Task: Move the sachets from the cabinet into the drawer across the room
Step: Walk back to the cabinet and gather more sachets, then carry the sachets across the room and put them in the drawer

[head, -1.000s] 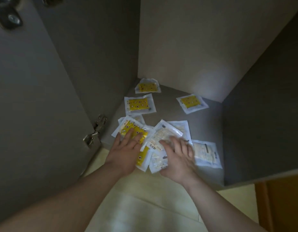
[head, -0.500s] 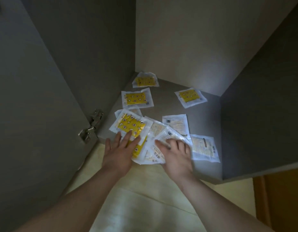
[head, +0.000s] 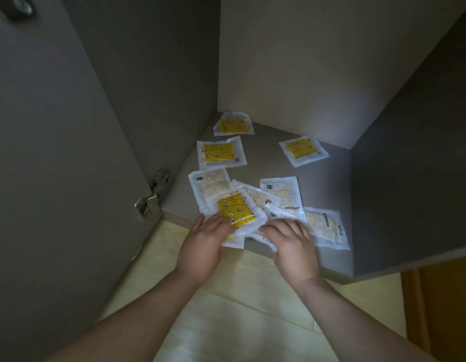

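Sachets lie scattered on the cabinet floor point(head: 263, 160). At its front edge my left hand point(head: 200, 246) and my right hand point(head: 292, 246) squeeze a pile of sachets point(head: 237, 212) between them, a yellow one on top, fingers curled onto its edges. The pile hangs slightly over the edge. Three yellow sachets lie farther back: one in the corner point(head: 233, 125), one in front of it point(head: 219, 152) and one at the right point(head: 302, 148). White-backed sachets lie at the left point(head: 209, 182), the middle point(head: 281, 192) and right of my right hand point(head: 327, 228).
The open cabinet door point(head: 70, 178) stands at the left with its metal hinge point(head: 152, 197) by the cabinet's corner. A grey side wall point(head: 409, 165) closes the right. Pale wood flooring point(head: 239, 296) lies below my arms, and an orange wooden panel point(head: 441, 309) is at the lower right.
Both hands slid toward each other and toward the front edge, bunching loose sachets into one pile. One white sachet at the left and one in the middle are now uncovered.
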`<control>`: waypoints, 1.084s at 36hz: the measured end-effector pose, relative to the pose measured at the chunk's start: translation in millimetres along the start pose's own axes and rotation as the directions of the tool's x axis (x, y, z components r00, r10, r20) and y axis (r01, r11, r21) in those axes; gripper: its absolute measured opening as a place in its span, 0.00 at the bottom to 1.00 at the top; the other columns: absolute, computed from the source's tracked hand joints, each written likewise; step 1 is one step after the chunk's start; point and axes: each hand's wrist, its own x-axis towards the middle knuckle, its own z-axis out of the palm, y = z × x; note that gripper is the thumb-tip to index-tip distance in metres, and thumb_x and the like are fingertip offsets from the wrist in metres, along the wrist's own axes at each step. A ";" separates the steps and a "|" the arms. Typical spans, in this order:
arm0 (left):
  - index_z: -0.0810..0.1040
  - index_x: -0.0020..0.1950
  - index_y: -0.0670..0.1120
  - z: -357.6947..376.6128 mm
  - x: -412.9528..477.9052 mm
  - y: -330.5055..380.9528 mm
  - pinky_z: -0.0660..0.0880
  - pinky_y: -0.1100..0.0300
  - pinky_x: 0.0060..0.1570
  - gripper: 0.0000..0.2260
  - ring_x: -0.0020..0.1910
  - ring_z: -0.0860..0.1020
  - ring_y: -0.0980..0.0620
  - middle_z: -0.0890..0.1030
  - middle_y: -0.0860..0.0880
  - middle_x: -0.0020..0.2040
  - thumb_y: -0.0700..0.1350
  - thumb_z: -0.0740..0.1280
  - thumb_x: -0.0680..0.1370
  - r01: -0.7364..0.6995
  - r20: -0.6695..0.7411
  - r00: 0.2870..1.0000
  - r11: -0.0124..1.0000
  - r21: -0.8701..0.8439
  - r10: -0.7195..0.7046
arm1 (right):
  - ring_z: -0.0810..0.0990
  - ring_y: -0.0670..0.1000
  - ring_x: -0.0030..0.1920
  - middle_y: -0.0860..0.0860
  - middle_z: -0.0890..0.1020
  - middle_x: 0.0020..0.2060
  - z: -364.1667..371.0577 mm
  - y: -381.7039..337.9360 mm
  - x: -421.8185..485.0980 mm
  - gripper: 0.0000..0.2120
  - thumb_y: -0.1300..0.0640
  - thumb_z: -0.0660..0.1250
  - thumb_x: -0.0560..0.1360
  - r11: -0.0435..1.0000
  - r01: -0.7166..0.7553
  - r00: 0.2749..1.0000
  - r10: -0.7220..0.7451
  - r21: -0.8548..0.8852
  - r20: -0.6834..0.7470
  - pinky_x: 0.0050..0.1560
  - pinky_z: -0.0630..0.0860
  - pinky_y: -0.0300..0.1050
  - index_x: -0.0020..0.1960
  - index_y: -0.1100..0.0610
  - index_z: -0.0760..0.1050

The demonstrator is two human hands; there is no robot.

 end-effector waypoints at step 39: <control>0.73 0.63 0.40 -245.0 40.8 108.3 0.77 0.43 0.53 0.12 0.54 0.79 0.40 0.80 0.40 0.56 0.35 0.58 0.81 0.555 0.548 0.505 -0.235 -0.798 -0.667 | 0.80 0.57 0.41 0.60 0.82 0.47 -239.1 -90.9 114.0 0.03 0.59 0.64 0.77 -0.437 -0.649 0.223 0.674 0.623 0.705 0.43 0.79 0.54 0.46 0.57 0.75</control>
